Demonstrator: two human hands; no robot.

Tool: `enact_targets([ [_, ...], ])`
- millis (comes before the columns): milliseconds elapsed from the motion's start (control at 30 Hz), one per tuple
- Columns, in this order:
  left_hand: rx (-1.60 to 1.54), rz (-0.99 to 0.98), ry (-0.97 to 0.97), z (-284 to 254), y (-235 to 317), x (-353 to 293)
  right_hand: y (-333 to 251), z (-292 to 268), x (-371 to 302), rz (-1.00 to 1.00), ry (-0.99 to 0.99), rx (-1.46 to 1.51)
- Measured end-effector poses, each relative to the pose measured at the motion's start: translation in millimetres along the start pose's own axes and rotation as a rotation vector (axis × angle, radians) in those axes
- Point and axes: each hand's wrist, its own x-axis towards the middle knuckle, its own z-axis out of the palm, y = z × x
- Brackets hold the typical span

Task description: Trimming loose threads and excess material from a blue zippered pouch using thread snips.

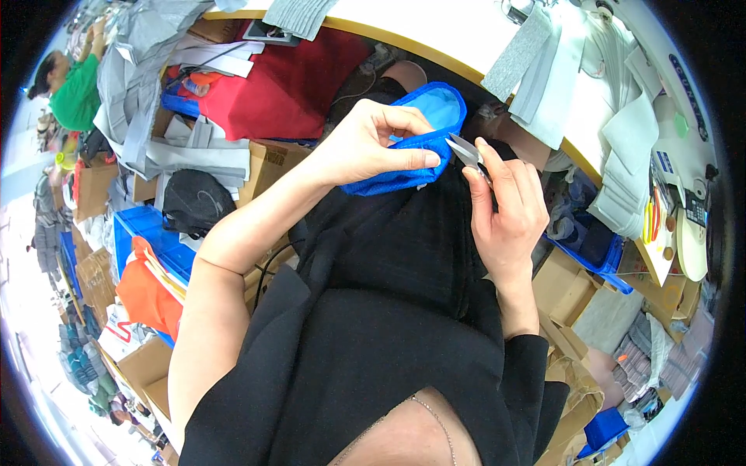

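Workroom [31, 202]: stretching away on the left, bending and blurring at the rim; a co-worker in a green top [76, 93] is showing small there.
Table [435, 19]: running white along the top, cut off above, grey strips [522, 58] hanging over its edge.
Red cloth [272, 93]: lying bunched under the table, partly hidden by the left hand [373, 144].
Blue bin [124, 241]: standing at left, orange cloth [148, 291] draping over it.
Blue pouch [435, 109]: sitting above the black-clad lap; the left hand is pinching its edge, fingertips disappearing inside.
Snips [468, 153]: pointing at the pouch, right hand [505, 194] gripping them; blade contact is staying unclear.
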Motion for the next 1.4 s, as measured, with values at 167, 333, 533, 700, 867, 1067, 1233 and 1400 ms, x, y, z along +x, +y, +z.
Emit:
enact_targets([
  [167,0.029,0.007,-0.002,-1,0,0,-3,-4,1,0.022,-0.012,0.002],
  [333,0.056,0.021,-0.006,-3,-2,0,-2,-1,3,-0.008,0.003,-0.001],
  [533,0.059,0.029,-0.014,-5,-2,1,-3,-3,4,0.004,-0.019,-0.028],
  [700,0.062,0.014,-0.006,-4,-1,0,-2,-1,4,-0.013,-0.019,-0.036],
  [867,0.072,0.005,0.044,-1,1,0,-4,-2,5,-0.01,-0.038,-0.079],
  [1067,-0.124,-0.086,-0.002,-1,-1,1,-7,2,5,0.007,-0.013,-0.114],
  [1233,-0.337,-0.244,-0.031,1,7,-1,3,9,5,-0.066,0.089,0.049],
  [1400,-0.33,-0.281,-0.036,-1,3,1,-1,8,4,-0.116,0.102,-0.122],
])
